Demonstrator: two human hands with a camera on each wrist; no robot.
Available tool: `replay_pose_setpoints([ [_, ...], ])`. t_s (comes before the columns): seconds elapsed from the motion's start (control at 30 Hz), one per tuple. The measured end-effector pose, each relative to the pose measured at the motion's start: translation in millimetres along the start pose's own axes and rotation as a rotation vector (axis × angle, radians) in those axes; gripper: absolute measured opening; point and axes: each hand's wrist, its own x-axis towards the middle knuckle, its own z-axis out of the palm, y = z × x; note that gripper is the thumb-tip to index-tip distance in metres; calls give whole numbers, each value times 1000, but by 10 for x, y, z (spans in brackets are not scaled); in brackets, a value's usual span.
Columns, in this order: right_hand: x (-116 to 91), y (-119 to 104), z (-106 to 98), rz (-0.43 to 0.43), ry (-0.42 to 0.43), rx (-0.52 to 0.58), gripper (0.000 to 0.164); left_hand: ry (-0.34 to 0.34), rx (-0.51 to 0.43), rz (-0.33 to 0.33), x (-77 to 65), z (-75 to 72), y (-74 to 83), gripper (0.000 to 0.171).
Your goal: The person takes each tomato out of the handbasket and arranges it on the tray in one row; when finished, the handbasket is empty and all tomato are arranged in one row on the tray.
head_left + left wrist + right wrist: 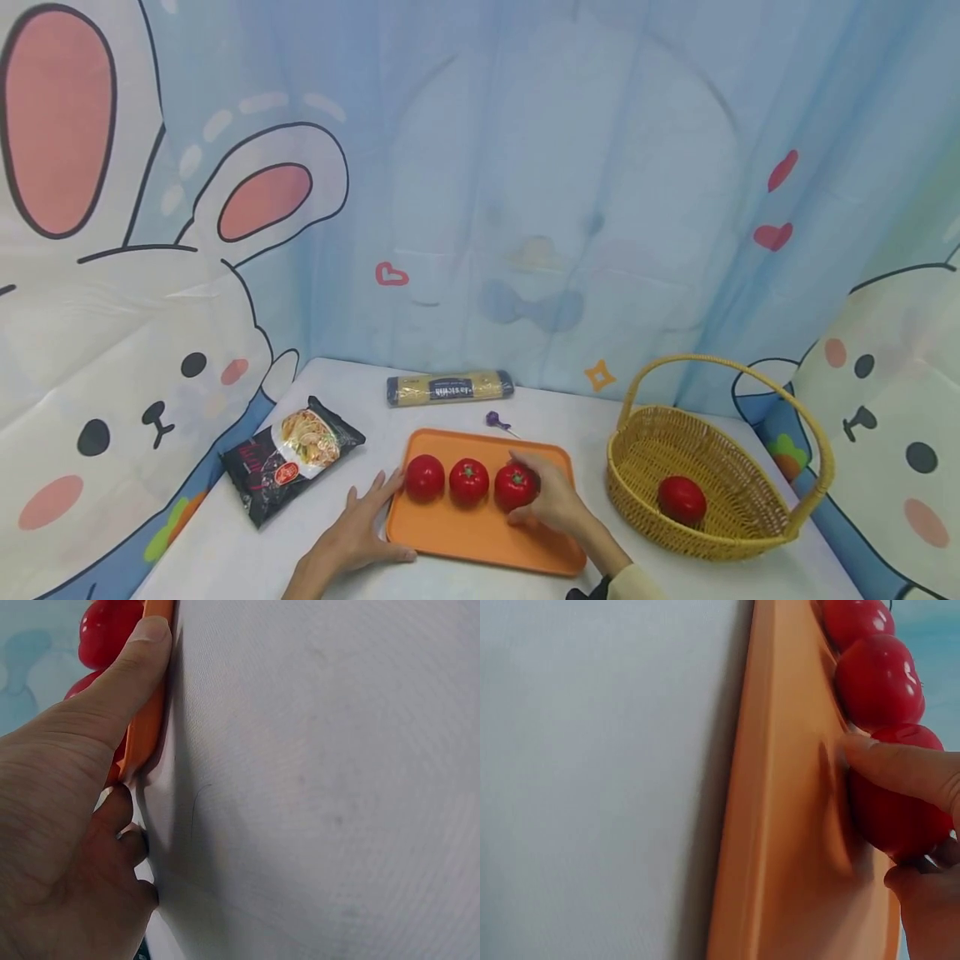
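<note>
A pale blue curtain (525, 167) printed with cartoon rabbits hangs behind a white-covered bench (225, 554). On the bench, an orange tray (480, 546) carries a row of red tomatoes: the left tomato (424, 478), the middle tomato (469, 482) and the right tomato (513, 487).

The right hand (555, 496) has its fingers clamped on the right tomato, thumb on the near side, the others reaching round the far side. The left hand (360, 533) has its fingers apart at the tray's left end, thumb along the near edge. To the right stands a wicker basket (633, 504) with a red fruit (682, 500) inside. A noodle packet (296, 454) lies left; a spaghetti pack (450, 388) and a lollipop (493, 419) lie beyond the tray.

Handling the right tomato well probably calls for a light pinch across its widest part, since its glossy skin looks slippery. Moving it straight up or down should spare the middle tomato a knock. Opening the fingers evenly would help stop it rolling, while the left hand can best steady the rim without tipping it.
</note>
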Motion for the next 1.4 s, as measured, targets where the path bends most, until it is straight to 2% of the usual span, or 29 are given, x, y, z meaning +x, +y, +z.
replay_pose_setpoints([
  [0.17, -30, 16, -146, -21, -52, 126, 116, -3, -11, -2, -11, 2, -3, 123],
  [0.3, -66, -58, -379, -50, -85, 122, 112, -2, -9, 8, 2, 11, -39, 124],
  [0.4, -96, -157, -617, -115, -140, 108, 102, -5, -4, 9, 10, 7, -38, 124],
  [0.6, -171, -316, -1220, -212, -369, 223, 72, 0, 5, -16, 1, 2, 7, 121],
  [0.77, -199, -344, -1755, -273, -553, 306, 62, -8, 22, -27, 1, 3, 11, 121],
  [0.97, -263, -247, -2376, -201, -729, 362, 60, -2, 14, -12, -10, -5, 11, 122],
  [1.07, -308, -108, -2627, -147, -715, 334, 59, -9, 16, -10, -11, -6, 7, 121],
  [1.17, -342, 88, -2802, -79, -645, 300, 56, -14, 14, -8, -12, -6, 11, 120],
  [1.27, -354, 310, -2885, -25, -569, 268, 54, -12, 13, -8, -7, 1, 11, 120],
  [1.4, -362, 600, -2883, 50, -472, 240, 54, -4, 12, -6, -4, 10, -4, 121],
])
